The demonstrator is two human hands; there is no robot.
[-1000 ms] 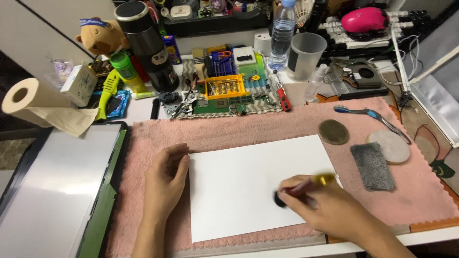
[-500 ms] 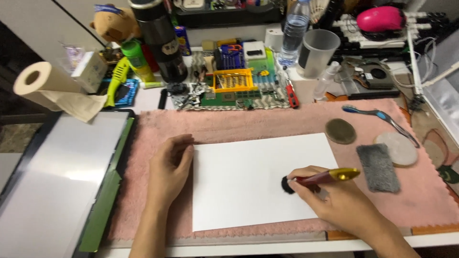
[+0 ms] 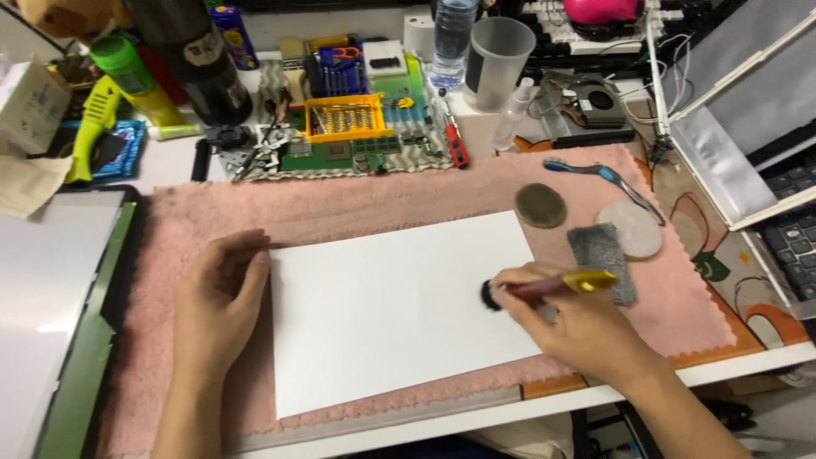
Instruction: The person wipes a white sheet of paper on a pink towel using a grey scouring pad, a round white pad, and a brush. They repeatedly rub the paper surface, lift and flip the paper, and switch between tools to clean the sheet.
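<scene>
The right hand [image 3: 586, 327] grips a brush [image 3: 544, 287] whose dark tip has slid further right on the white sheet [image 3: 395, 306], while the left hand [image 3: 217, 302] still lies flat and open pinning its left edge on the pink towel [image 3: 340, 204], so the stroke's apparently underway.

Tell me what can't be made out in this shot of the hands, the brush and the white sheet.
Head view:
- Right hand covers most of the brush; its grip is hidden.
- Dark brush tip on the white sheet is blurred; no mark readable.
- Left hand hides the sheet's left edge.
- Water bottle is cut off by the top edge.
</scene>
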